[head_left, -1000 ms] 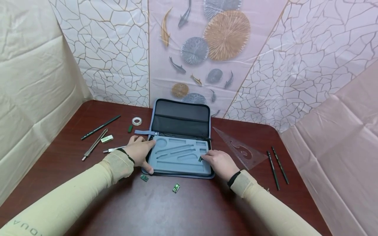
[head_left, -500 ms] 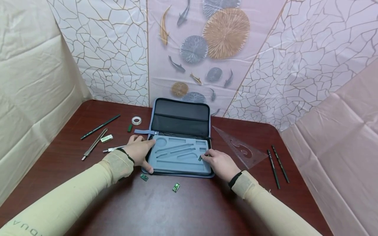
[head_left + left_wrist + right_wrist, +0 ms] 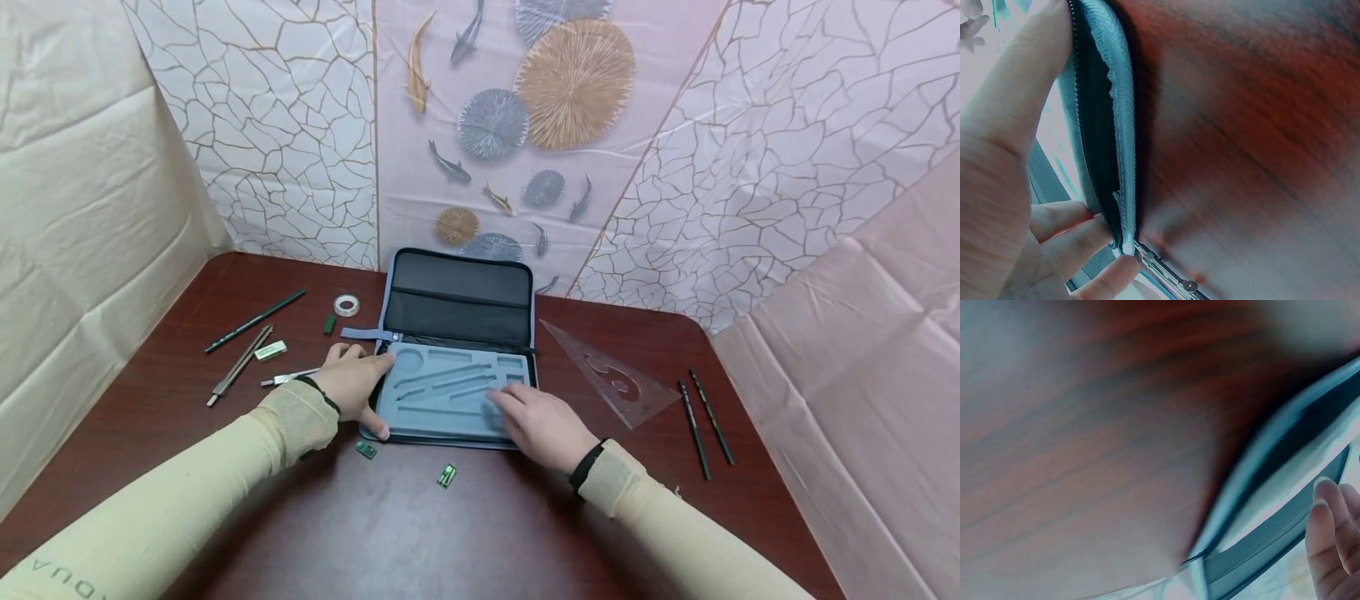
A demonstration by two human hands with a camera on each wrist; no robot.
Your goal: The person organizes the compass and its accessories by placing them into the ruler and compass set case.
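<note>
A blue zip case [image 3: 459, 304] lies unfolded on the table, its pale blue moulded tray [image 3: 457, 422] in the near half with shaped recesses. My left hand [image 3: 348, 385] rests across the case's left edge, thumb by the near corner and fingers spread. In the left wrist view the thumb [image 3: 1019, 81] and fingertips touch the zipped rim [image 3: 1124, 125]. My right hand [image 3: 543, 423] hovers over or touches the tray's right part, fingers fairly straight; nothing shows in them. Two small green pieces, one at left [image 3: 366, 450] and another [image 3: 447, 476], lie before the case.
To the left lie a dark green pencil [image 3: 255, 322], a metal compass [image 3: 240, 367], a white eraser [image 3: 271, 351], a tape roll [image 3: 347, 306], a green block [image 3: 330, 324] and a silver tool [image 3: 291, 377]. A clear set square [image 3: 611, 375] and two pencils [image 3: 693, 429] lie right.
My right hand has moved left across the tray, away from the right slots. The small dark piece at its fingertips earlier is no longer visible. The left hand stays put.
</note>
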